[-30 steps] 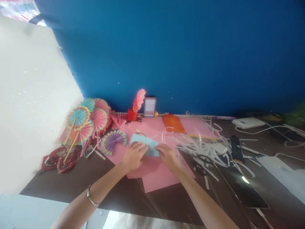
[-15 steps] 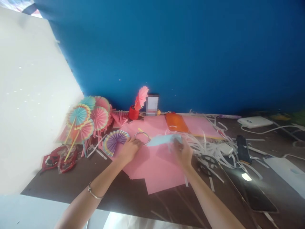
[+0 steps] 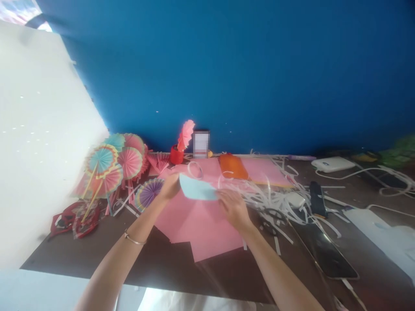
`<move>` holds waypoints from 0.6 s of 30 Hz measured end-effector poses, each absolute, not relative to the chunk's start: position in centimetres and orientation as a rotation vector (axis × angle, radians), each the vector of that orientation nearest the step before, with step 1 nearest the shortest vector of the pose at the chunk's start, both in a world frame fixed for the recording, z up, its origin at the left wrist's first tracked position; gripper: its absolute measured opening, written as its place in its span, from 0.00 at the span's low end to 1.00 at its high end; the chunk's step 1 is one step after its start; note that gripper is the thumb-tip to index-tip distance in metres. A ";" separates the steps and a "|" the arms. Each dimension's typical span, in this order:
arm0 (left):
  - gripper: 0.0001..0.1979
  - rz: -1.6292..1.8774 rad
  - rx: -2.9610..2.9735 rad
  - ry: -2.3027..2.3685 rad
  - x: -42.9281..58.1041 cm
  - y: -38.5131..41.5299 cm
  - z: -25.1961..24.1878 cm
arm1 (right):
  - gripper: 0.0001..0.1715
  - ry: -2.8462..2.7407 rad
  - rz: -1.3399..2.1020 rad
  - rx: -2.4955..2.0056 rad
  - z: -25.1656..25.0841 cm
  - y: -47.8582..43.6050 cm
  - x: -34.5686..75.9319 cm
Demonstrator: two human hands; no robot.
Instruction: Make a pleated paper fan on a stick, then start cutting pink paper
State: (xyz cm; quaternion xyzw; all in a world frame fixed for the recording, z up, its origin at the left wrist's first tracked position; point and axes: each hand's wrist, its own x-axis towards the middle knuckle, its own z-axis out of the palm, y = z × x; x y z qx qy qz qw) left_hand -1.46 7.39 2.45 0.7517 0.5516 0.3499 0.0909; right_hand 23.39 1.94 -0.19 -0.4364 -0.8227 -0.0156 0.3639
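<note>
My two hands are apart, each closed on one end of a blue paper (image 3: 198, 188), which I hold stretched between them over the pink sheets (image 3: 207, 233) on the tabletop (image 3: 155, 268); my left hand (image 3: 170, 186) grips its left end and my right hand (image 3: 232, 207) pinches its right end, though I cannot tell exactly how the thumbs sit. The blue paper bends slightly along its length. Just left of the pink sheets, partly behind my left forearm, is a purple pleated fan (image 3: 148, 193), and farther left of them stands a cluster of paper fans (image 3: 129, 162) in pink, blue and yellow. Behind the pink sheets, a red pot (image 3: 177, 155) holds a pink fan (image 3: 186, 134), with a small upright card (image 3: 201, 144) beside it, its face blurred. An orange sheet (image 3: 232, 166) lies across the far part of the pink sheets, and a thin ring (image 3: 188, 169) shows near their far edge. A tangle of white strips (image 3: 270, 194) spreads over and to the right of the pink sheets, and farther right of them lies a dark phone (image 3: 327, 252) with a cable at its near end
</note>
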 end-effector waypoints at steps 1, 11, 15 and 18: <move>0.14 1.070 2.210 1.658 -2.0 6.9 2.4 | 0.21 -2.233 -0.053 -1.094 -0.1 1.9 23.2; 0.20 0.512 2.639 1.303 -2.0 0.1 1.3 | 0.17 -2.467 -0.051 -1.097 0.1 1.1 22.0; 0.12 0.386 2.685 1.140 -2.0 -0.5 0.2 | 0.09 -2.512 -0.024 -1.061 0.5 1.0 22.1; 0.12 0.444 2.656 1.059 -2.5 -0.1 -0.1 | 0.09 -2.571 0.072 -0.977 0.6 0.9 22.1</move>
